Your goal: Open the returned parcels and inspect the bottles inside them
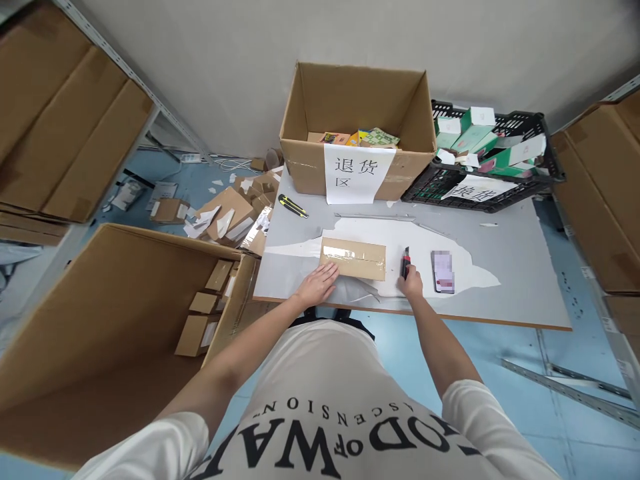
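A small taped cardboard box (360, 261) lies flat on the grey table (520, 267), with clear tape along its top. My left hand (320, 283) rests on the box's near left corner, fingers stretched out. To the right of the box, my right hand (411, 283) is wrapped round a red and black box cutter (405, 261), which points away from me. A phone (443, 272) lies just right of that hand. Farther back on the left is a yellow and black box cutter (293, 206).
A large open carton (305, 163) with a paper sign and a black crate (505, 197) of green boxes stand at the table's back. At left, a big carton (125, 320) holds several small boxes. Torn cardboard (233, 207) litters the floor behind it.
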The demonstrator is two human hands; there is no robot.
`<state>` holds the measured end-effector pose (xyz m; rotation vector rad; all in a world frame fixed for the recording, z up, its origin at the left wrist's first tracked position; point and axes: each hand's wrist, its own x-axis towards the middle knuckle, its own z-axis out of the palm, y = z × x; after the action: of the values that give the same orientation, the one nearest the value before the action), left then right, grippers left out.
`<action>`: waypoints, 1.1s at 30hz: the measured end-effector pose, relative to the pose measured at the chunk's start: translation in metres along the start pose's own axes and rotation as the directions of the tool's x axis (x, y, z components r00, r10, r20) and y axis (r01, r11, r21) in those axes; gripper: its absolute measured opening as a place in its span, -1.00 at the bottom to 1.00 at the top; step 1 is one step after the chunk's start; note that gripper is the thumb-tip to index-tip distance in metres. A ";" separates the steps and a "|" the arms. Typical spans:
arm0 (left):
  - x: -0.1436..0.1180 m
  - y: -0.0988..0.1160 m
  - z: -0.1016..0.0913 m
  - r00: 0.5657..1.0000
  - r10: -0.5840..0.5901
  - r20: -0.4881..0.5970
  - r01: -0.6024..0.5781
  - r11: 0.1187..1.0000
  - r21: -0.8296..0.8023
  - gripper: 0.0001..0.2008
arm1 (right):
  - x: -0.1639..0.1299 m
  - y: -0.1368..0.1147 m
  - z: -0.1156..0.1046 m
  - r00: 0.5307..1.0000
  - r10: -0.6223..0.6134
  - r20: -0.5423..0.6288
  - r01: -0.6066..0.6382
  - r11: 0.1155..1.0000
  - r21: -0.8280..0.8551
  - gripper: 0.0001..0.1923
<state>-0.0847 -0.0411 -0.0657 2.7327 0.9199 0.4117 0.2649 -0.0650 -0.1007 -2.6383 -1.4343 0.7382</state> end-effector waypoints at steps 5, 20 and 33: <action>0.001 -0.004 0.000 1.000 0.019 -0.010 -0.019 1.000 0.011 -0.54 | 0.013 -0.027 -0.061 0.923 -0.267 -0.276 0.345 0.893 0.288 -0.42; 0.007 -0.009 0.005 0.999 -0.020 -0.049 0.018 0.999 -0.048 -0.58 | -0.041 -0.170 -0.091 0.391 -0.829 0.401 0.909 0.416 -0.025 -0.48; 0.011 -0.008 0.002 0.998 -0.052 -0.029 0.051 0.997 -0.055 -0.60 | -0.036 -0.173 -0.083 0.382 -0.816 0.434 0.919 0.383 -0.088 -0.46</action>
<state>-0.0801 -0.0282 -0.0677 2.6551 0.9701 0.4629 0.1494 0.0194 0.0318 -1.3579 -2.8638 0.8055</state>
